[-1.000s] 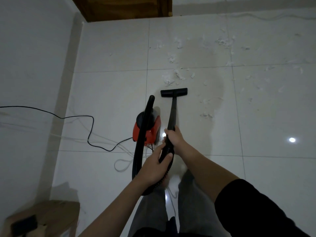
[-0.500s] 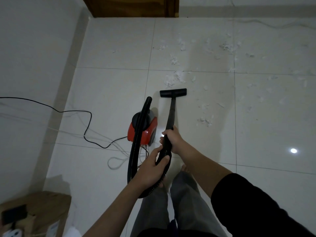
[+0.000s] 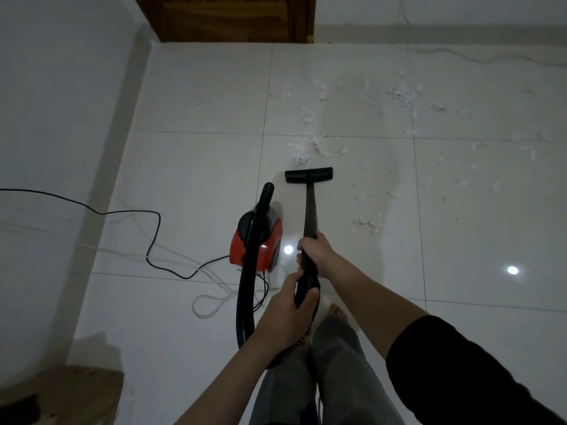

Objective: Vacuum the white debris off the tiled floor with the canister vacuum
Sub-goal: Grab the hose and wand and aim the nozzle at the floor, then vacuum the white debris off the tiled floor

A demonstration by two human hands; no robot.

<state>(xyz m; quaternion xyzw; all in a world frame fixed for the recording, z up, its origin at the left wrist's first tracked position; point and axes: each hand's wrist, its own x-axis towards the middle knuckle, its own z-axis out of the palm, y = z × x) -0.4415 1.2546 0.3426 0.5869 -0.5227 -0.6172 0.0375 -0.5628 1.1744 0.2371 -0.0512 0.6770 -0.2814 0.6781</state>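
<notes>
A small red and black canister vacuum [image 3: 264, 243] sits on the white tiled floor [image 3: 196, 179], its black hose [image 3: 248, 271] looping back toward me. The black wand [image 3: 310, 207] runs forward to a flat floor nozzle [image 3: 308, 175], which rests on the tile just short of a clump of white debris [image 3: 306, 150]. More white debris [image 3: 366, 223] lies right of the wand and is scattered across the far tiles. My right hand [image 3: 316, 248] grips the wand higher up. My left hand [image 3: 287, 314] grips the ribbed hose end below it.
A black power cord [image 3: 153, 240] and pale cables [image 3: 208, 305] trail on the floor left of the vacuum. A white wall [image 3: 55, 118] runs along the left, a wooden door [image 3: 227, 19] stands at the far end. A cardboard box [image 3: 73, 394] sits at bottom left. My bare feet are beneath the hose.
The view has tilted up slightly, showing more of the door. The nozzle stays just short of the nearest debris clump, and both hands keep the same grip.
</notes>
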